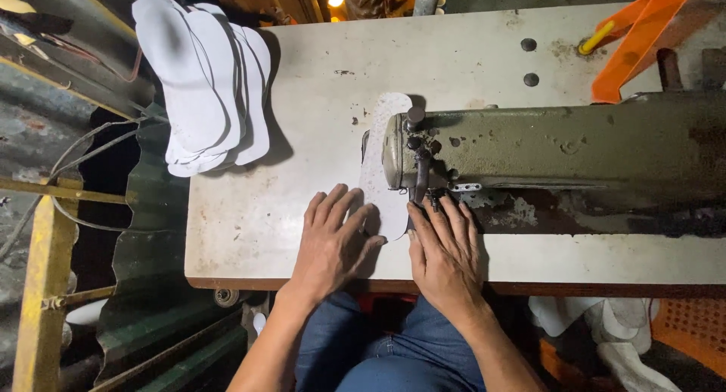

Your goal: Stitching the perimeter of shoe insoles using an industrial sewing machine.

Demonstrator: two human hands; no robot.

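Note:
A white sole-shaped piece (378,146) lies flat on the white table (249,233) under the head of an old green sewing machine (544,146). My left hand (333,244) rests flat with fingers spread, its fingertips pressing the piece's left edge. My right hand (445,248) lies flat on the near end of the piece, fingertips close to the needle and presser foot (420,199). Neither hand grips anything. Part of the piece is hidden beneath the machine head.
A fanned stack of white sole-shaped pieces (208,78) overhangs the table's far left corner. An orange plastic piece (631,40) with a yellow rod lies at the far right. Corrugated metal sheets (147,263) and a yellow frame (41,271) stand to the left. White and orange material lies below right.

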